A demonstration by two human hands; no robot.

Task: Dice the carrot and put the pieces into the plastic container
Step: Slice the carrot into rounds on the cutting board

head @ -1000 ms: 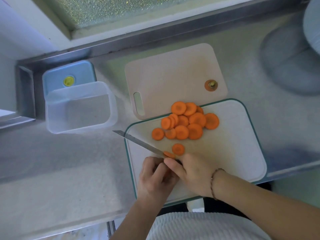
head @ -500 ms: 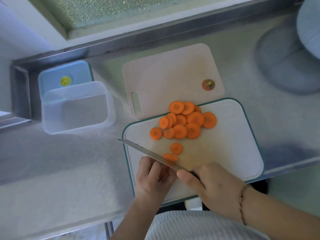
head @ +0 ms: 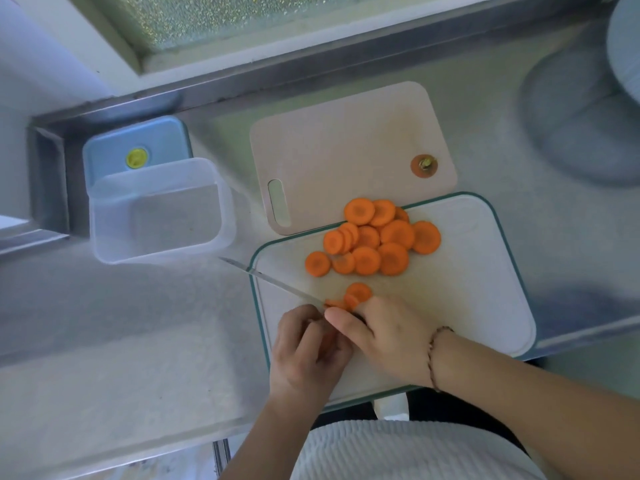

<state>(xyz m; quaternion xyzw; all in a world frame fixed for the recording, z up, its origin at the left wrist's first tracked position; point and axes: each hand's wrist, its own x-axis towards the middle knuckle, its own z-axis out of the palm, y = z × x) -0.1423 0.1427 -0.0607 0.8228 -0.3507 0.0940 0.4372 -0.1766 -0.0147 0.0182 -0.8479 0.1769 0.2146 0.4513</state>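
On the board, knife (head: 273, 278) apparently points far-left.

On the desk (head: 138, 358), the near cutting board (head: 485, 289) carries carrot slices (head: 372, 239) toward its 11 o'clock corner, a second board (head: 346, 150) lies behind at 12, and the container (head: 159, 216) sits at 9 o'clock, its lid (head: 138, 147) behind it.

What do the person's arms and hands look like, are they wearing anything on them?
Both arms are bare, with no sleeves or gloves in view. The right hand has a thin beaded bracelet round its wrist. The left hand and its wrist show nothing worn.
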